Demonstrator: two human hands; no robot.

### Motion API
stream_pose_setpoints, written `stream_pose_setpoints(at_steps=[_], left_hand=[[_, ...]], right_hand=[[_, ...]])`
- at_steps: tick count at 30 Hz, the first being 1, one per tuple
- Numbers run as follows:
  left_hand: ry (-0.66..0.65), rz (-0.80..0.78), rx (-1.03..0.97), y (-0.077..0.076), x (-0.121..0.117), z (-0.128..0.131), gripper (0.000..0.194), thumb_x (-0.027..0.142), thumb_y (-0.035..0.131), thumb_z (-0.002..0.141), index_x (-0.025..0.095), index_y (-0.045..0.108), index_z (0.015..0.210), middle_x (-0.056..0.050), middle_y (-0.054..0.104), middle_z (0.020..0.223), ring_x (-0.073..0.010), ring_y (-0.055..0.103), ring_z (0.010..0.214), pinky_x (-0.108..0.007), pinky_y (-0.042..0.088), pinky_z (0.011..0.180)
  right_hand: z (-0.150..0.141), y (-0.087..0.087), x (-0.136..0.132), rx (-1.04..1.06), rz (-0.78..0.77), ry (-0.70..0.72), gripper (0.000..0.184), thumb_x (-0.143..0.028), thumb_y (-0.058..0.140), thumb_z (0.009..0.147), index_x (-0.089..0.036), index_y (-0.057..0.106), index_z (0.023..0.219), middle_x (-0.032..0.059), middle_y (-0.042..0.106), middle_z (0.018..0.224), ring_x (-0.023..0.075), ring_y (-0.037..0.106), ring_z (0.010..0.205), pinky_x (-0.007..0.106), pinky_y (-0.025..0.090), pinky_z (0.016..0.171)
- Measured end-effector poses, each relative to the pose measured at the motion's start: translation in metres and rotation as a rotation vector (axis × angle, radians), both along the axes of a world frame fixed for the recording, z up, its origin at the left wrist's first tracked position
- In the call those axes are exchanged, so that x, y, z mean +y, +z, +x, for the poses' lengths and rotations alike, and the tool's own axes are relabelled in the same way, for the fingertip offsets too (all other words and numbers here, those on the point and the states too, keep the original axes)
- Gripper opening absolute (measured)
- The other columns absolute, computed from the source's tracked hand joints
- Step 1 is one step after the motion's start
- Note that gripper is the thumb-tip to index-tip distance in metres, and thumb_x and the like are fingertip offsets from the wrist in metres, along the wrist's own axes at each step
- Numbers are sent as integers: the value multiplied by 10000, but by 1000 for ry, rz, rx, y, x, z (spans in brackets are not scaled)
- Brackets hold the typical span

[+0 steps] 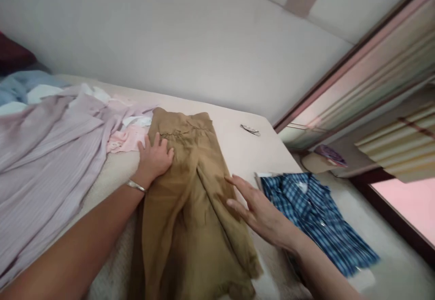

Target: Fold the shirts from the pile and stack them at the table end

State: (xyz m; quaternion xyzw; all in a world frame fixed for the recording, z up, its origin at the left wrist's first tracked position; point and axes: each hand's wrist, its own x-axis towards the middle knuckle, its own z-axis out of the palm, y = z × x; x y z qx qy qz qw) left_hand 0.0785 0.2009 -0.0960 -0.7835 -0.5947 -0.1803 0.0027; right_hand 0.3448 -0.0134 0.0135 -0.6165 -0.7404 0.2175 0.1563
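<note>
As left hand (154, 158) touches trousers (195, 155), right (263, 211) tilted

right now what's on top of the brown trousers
The left hand lies on the brown trousers, hiding the patch beneath; whether the right hand touches them is unclear.

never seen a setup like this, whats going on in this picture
There's no machine, just a person working bare-handed; the picture comes from one camera worn on their head, looking forward and down. Brown trousers lie spread on a pale surface, with lilac cloth to the left and a blue checked shirt to the right. Nothing looks held: the left hand rests on the trousers near the waist, and the right hand is open by their right side; whether it touches them is unclear.
</note>
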Motion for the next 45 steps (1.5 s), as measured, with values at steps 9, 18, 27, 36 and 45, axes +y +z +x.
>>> stream_pose_setpoints(at_steps=[9,18,27,36,45], left_hand=[[-179,-28,231,22,-125,-19,519,305,342,985,77,526,1413,-220,355,1595,-372,282,1490,-591,276,1160],[-344,-20,92,51,-280,-62,281,285,386,1007,184,621,1124,-120,671,1207,-236,584,1200,-428,426,1060],[-13,-255,332,67,-291,-12,140,210,529,856,183,526,993,-112,584,1008,-275,626,954,-345,486,693],[12,-278,303,67,-285,-23,155,105,433,876,187,536,957,-106,610,975,-253,663,884,-334,476,670],[-146,-399,250,65,-277,-31,167,146,440,877,203,559,979,-84,648,980,-261,672,877,-371,484,728]], right_hand=[[35,-7,-58,-303,32,-11,513,-123,466,934,-148,440,1446,148,592,1341,228,537,1269,365,442,1049],[13,-18,-73,-342,-88,219,365,-140,505,893,-199,616,1236,111,637,1251,218,615,1147,305,449,925],[-43,-15,-84,-536,-109,-48,278,-338,561,902,-155,630,1101,154,700,1046,291,703,935,361,498,756],[-44,-20,-73,-572,-152,-16,277,-143,536,849,-185,660,1093,149,726,1008,289,722,934,346,520,733],[-41,-19,-77,-497,-193,95,254,-205,506,907,-179,634,1125,132,721,1058,262,707,924,322,482,727]])
